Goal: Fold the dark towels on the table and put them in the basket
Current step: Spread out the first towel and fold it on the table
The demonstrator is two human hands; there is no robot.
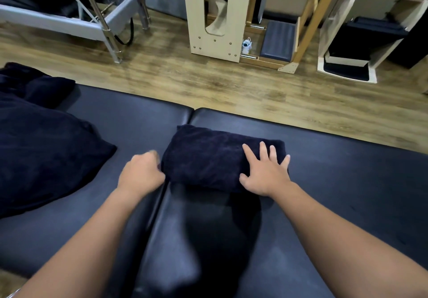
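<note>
Towel (208, 158), folded into a thick bundle, lies mid-counter (347, 181) across the seam between 2 pads. The right hand (264, 172) presses flat on its right end with fingers (262, 150) spread, while the left hand (141, 172) sits at its left edge, fingers curled, whether pinching cloth I cannot tell. A one-sided lift could let the layers slump open; the unfolded pile (41, 140) waits left, and no basket shows.

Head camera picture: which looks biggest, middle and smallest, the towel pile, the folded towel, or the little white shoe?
1. Towel pile, though it lies nearer the camera edge.
2. Folded towel.
3. White shoe, far away, so its real size is unsure.
</note>
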